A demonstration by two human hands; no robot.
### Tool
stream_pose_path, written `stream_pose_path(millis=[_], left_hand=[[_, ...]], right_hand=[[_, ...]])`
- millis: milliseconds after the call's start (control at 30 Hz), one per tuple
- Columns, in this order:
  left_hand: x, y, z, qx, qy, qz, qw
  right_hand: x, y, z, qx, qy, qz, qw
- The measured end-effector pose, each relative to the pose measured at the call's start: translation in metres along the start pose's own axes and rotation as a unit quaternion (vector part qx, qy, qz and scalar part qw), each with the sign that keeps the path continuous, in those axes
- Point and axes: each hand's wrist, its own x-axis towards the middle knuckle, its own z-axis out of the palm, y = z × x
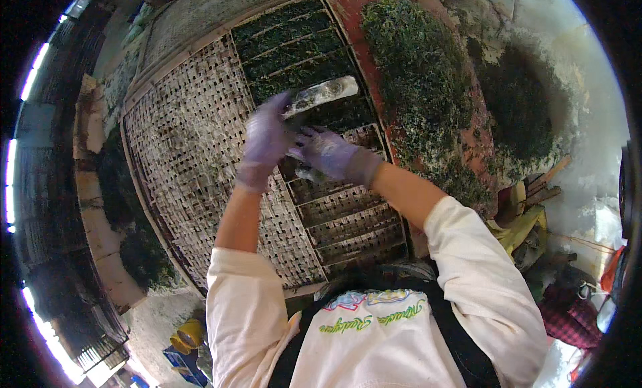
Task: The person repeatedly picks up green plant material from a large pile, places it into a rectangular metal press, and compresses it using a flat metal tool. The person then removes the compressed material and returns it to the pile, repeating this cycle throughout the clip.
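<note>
My left hand [266, 132], in a purple glove, is raised over the middle of a woven bamboo rack, blurred by motion. My right hand [328, 152], also gloved, reaches in beside it; between them lies a dark patch I cannot make out. Just past the fingers, a long pale shiny object [326, 94] lies across a divided frame [311, 222] set on the rack. Dark green leafy material [296, 52] fills its far slots, while the near slots show woven bamboo [351, 227]. Whether either hand grips anything is hidden.
A heap of green leafy material [421, 77] lies on a red surface at the right, with a darker heap [521, 102] beyond. Wooden sticks [546, 182] and a yellow cloth [521, 227] are at the right. Yellow containers [188, 335] stand at the lower left.
</note>
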Motion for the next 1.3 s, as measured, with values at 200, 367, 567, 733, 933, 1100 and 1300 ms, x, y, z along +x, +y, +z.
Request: stream_pose_path(millis=[200,367,567,733,933,1100,1300], left_hand=[[-0.057,-0.028,-0.007,0.017,-0.044,-0.067,0.997],[-0.072,-0.032,-0.026,0.375,-0.198,0.094,0.9],[-0.019,-0.028,-0.012,0.496,-0.216,0.266,0.798],[0.018,0.004,0.057,0.399,-0.108,0.224,0.883],[0.021,0.007,0.015,0.195,-0.052,0.137,0.97],[0.007,-0.026,0.008,-0.293,0.141,-0.139,0.935],[-0.015,-0.071,0.025,0.118,0.214,0.001,0.97]], right_hand=[[0.003,0.042,0.005,0.172,0.031,0.041,0.984],[0.002,0.02,-0.027,-0.143,0.01,-0.005,0.99],[-0.018,0.033,-0.066,0.015,0.072,0.044,0.996],[-0.027,0.062,-0.093,0.026,0.205,0.145,0.968],[0.019,0.07,-0.076,-0.095,0.096,0.151,0.979],[0.065,0.081,-0.032,-0.089,0.099,0.032,0.991],[0.038,0.051,-0.015,-0.017,-0.021,-0.024,0.999]])
